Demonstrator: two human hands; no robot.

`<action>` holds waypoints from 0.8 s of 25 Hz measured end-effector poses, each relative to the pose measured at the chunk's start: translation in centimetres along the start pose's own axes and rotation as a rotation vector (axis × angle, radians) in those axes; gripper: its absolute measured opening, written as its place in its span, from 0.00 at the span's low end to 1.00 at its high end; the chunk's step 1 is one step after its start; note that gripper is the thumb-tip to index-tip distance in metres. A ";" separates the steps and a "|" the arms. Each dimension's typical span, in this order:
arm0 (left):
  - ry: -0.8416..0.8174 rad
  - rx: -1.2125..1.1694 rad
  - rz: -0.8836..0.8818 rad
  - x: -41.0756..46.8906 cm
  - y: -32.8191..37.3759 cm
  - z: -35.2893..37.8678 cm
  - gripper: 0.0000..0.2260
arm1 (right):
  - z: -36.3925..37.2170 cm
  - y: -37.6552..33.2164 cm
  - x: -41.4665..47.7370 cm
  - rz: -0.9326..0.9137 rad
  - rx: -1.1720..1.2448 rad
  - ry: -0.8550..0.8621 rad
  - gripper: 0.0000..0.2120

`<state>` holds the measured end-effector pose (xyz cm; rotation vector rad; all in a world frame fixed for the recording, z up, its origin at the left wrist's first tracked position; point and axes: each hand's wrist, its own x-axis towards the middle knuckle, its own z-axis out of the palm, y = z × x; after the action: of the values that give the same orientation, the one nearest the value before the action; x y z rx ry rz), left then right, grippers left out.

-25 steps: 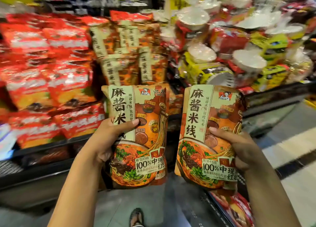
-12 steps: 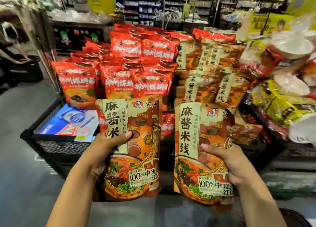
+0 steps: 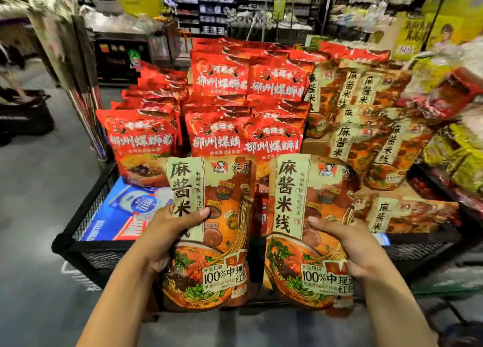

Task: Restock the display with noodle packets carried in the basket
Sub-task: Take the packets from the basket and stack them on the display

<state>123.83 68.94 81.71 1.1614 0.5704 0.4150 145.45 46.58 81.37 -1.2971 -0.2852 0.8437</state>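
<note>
The person is holding two identical rice-noodle packets upright in front of the display, one in each hand. The left hand is gripping the left packet at its left edge, with the thumb lying across the printed face and the other fingers curled out of sight behind. The right hand is gripping the right packet in the mirror way, thumb on the front and fingers wrapped round the back. Both packets are hanging at about 6 o'clock in the view, in front of the near rim of the black mesh display bin, side by side with a narrow gap between them. The basket itself is not plainly showing.

Judging from this, the step in hand is placing the pair with their own kind — the matching brown packets are standing at 2 o'clock, with more lying flat at 3 o'clock. The red packets are filling 12 o'clock, and a blue box is lying at 9 o'clock. To do it well, the person should be steering both packets toward 2 to 3 o'clock, keeping the faces forward and the lettering upright so they are matching the row. The pouches are looking soft and puffy, so the mid-height grip is likely helping. Setting the bottom edge down first and leaning each packet against the one behind should be stopping it sliding — releasing one hand at a time is the safer course.
</note>
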 end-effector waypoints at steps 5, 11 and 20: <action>-0.067 0.004 -0.018 4.7 -0.3 0.4 0.36 | -1.7 -0.8 3.1 -0.021 -0.067 0.068 0.35; -0.123 0.023 0.038 12.3 -1.1 6.5 0.36 | -7.5 -3.9 9.0 0.006 -0.131 0.139 0.50; -0.118 0.051 0.042 25.3 -2.2 21.4 0.36 | -21.7 -13.8 19.9 -0.031 -0.158 0.021 0.26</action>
<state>157.03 67.18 80.60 1.2401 0.4564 0.3670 177.81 44.02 82.66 -1.4447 -0.3603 0.7928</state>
